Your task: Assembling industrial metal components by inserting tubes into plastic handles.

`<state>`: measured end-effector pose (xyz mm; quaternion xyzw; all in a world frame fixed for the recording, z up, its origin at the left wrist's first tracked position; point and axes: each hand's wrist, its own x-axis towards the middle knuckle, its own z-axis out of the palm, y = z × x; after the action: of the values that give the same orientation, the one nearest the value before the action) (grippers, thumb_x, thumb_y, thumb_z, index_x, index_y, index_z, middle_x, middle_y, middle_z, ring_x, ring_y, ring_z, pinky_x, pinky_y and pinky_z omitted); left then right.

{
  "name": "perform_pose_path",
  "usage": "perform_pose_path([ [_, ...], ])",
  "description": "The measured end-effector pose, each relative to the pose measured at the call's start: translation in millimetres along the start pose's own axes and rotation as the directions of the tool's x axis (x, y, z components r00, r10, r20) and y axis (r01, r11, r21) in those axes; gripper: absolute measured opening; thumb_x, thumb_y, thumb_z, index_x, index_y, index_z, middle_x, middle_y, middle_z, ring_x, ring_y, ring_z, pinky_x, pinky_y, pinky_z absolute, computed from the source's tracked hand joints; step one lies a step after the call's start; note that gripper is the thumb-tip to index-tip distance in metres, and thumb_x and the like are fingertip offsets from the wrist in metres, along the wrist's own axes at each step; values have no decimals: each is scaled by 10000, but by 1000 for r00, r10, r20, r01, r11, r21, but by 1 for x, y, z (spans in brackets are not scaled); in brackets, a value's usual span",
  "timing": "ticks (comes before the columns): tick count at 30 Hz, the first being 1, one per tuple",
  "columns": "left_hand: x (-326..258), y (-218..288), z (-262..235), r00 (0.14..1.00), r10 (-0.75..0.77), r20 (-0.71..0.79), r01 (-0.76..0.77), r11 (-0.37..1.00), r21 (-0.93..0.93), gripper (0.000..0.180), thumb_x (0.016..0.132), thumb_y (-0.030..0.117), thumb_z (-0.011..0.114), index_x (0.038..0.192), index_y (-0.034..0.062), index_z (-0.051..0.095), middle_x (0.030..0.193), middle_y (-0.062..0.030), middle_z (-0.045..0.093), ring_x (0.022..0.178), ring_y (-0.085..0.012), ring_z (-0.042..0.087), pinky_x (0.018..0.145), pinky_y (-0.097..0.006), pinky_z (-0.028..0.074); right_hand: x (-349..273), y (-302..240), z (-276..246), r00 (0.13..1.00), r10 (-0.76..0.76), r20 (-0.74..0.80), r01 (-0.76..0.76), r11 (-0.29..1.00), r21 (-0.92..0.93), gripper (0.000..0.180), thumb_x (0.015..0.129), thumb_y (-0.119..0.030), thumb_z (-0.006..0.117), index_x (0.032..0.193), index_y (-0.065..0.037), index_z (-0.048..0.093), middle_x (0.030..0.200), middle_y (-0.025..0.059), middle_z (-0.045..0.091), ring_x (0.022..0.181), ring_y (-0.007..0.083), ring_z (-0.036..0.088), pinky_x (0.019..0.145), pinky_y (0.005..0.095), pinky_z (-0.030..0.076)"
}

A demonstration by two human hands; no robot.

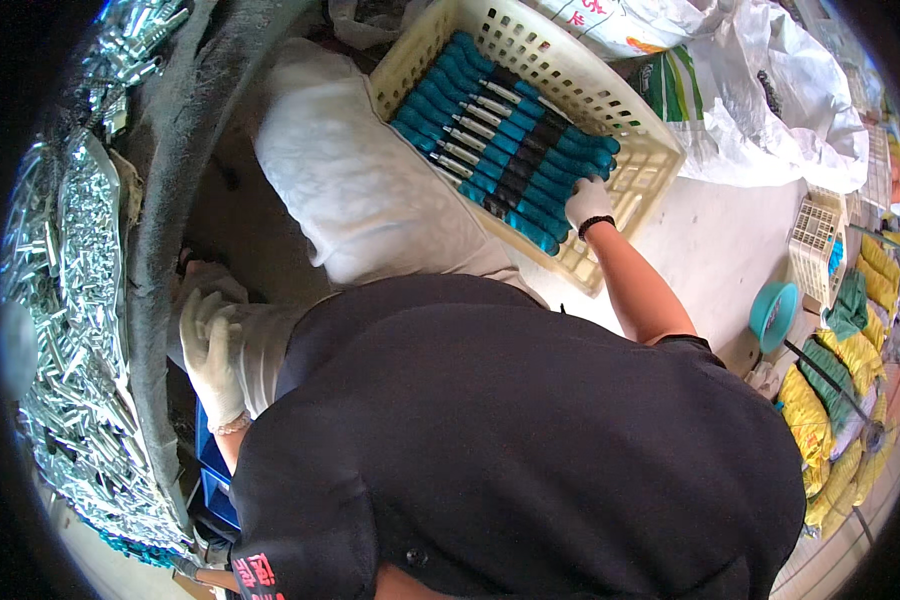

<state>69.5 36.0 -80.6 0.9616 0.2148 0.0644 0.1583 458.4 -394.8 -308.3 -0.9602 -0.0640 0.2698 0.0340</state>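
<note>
My right hand (588,203), in a white glove with a dark wristband, reaches forward into a cream plastic basket (638,112). Its fingers curl over the near end of a row of teal-handled tools (510,135) with black grips and metal shafts, laid side by side in the basket. My left hand (210,350), also in a white glove, lies with its fingers apart on my white-clad left knee (260,340), holding nothing. My black shirt fills the lower middle of the view and hides my lap.
A heap of shiny metal parts (65,330) lies at the left behind a dark curved rim (155,250). A blue crate (213,475) sits below my left hand. White bags (770,110), a small white basket (815,240), a teal bowl (773,312) and yellow bundles (835,420) stand at the right.
</note>
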Motion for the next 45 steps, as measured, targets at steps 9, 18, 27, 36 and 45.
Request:
perform_pose_path([
  [9,-15,19,-26,793,-608,42,459,550,-697,531,920,88,616,1419,-19,470,1234,-156,646,1072,-200,637,916,-303,512,31,-59,-62,943,4,-333,31,995,97,347,844,-120,528,1141,-17,675,1156,281,647,1139,437,599,979,497,477],
  [18,-36,20,-40,894,-422,152,370,500,-783,468,907,55,615,1357,-20,513,1188,-123,635,1038,-169,635,930,-307,517,-183,-348,-234,-179,-684,-707,983,-106,-147,368,819,108,633,1167,-4,594,1189,184,617,995,267,647,849,347,560],
  [27,-64,5,-107,954,-291,-66,159,684,-712,430,902,92,664,1310,2,561,1125,-132,640,992,-217,644,879,-344,528,-252,-653,-239,-670,-740,50,689,-646,-328,276,826,-52,593,1092,-78,664,1096,125,646,1076,327,605,959,415,492],
  [36,-106,-9,-134,812,-578,-83,61,227,-972,562,909,87,662,1429,22,460,1217,-129,624,1112,-221,605,966,-354,489,-305,-606,-215,-372,-902,-217,928,-370,-52,340,874,-184,719,1193,-80,667,1164,133,669,1065,261,653,934,371,519],
  [45,-51,17,-118,824,-566,2,-15,-25,-1000,170,1034,214,536,1030,75,439,753,14,472,611,-69,449,561,-233,399,-363,-666,-147,-389,-921,-22,915,-389,106,359,888,-282,691,1114,-6,650,1077,200,706,1016,330,689,897,397,540],
])
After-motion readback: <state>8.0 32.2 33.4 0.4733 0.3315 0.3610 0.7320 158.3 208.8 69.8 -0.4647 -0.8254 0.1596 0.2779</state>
